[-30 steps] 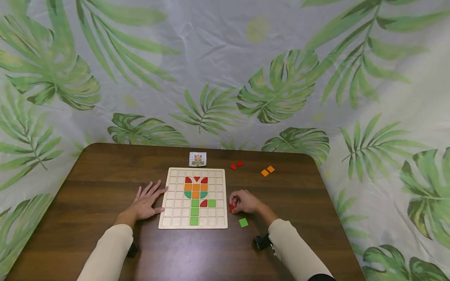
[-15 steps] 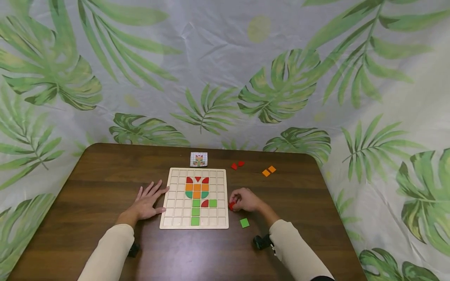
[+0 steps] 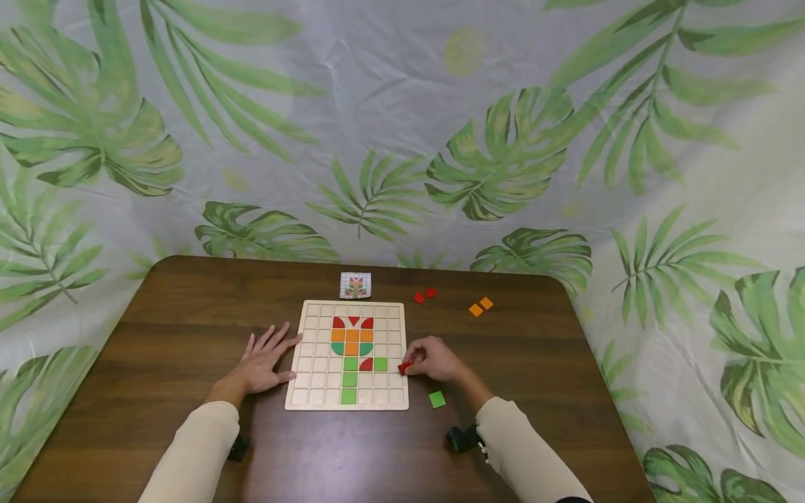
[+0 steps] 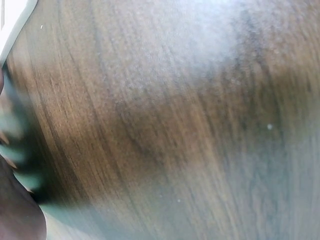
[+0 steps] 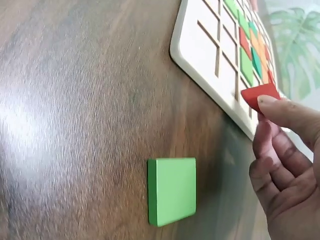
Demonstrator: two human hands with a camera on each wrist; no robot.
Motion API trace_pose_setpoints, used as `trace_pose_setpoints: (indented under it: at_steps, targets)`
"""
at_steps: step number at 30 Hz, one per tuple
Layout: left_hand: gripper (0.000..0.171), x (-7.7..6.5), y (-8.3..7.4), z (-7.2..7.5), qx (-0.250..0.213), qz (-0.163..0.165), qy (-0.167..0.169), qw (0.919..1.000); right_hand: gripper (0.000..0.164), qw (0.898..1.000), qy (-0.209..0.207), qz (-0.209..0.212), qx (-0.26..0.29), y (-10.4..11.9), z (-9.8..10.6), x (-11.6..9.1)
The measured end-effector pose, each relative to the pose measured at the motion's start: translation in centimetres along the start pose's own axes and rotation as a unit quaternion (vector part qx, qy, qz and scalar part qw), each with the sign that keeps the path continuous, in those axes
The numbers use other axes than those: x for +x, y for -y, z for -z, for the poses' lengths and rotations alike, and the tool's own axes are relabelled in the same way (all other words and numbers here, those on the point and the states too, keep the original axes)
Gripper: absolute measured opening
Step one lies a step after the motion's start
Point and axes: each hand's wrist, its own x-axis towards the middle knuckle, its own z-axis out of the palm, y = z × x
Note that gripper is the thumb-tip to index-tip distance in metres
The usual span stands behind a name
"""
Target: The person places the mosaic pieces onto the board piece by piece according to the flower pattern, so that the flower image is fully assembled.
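A pale wooden grid board lies on the table, with red, orange, teal and green tiles set in it as a tulip shape. My left hand rests spread on the table, its fingertips and thumb touching the board's left edge. Between thumb and fingers, my right hand pinches a red tile over the board's right edge. A loose green square tile lies on the table just below that hand. In the left wrist view only part of the left hand shows, at the left edge.
Behind the board lies a small printed pattern card. Two red tiles and two orange square tiles lie at the back right of the brown table. A leaf-patterned cloth hangs behind.
My right hand has lifted the red tile and carried it left, from the table beside the board to over its right edge. The left hand stays in place.
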Motion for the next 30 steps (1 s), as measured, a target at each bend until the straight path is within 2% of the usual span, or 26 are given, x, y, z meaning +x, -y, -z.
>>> trace_pose_setpoints:
  at_steps: [5,12,17,22,30]
  targets:
    - [0.072,-0.1,-0.1,0.1,-0.003,0.001,0.001,1.0,0.013,1.0,-0.012,-0.005,0.007,0.4,-0.8,0.4]
    - [0.072,-0.1,-0.1,0.1,0.001,-0.002,0.003,1.0,0.015,1.0,-0.007,0.0,0.024,0.9,-1.9,0.8]
    - [0.072,-0.1,-0.1,0.0,0.002,-0.005,0.002,1.0,0.013,1.0,-0.004,-0.01,0.009,1.2,-2.5,0.9]
    - [0.072,0.0,0.0,0.0,-0.004,-0.001,0.003,1.0,0.013,1.0,0.002,0.007,-0.004,1.5,-3.0,0.7]
    - [0.072,-0.1,0.1,0.0,-0.007,-0.001,0.002,1.0,0.013,0.998,-0.012,0.035,-0.059,1.2,-3.6,0.6]
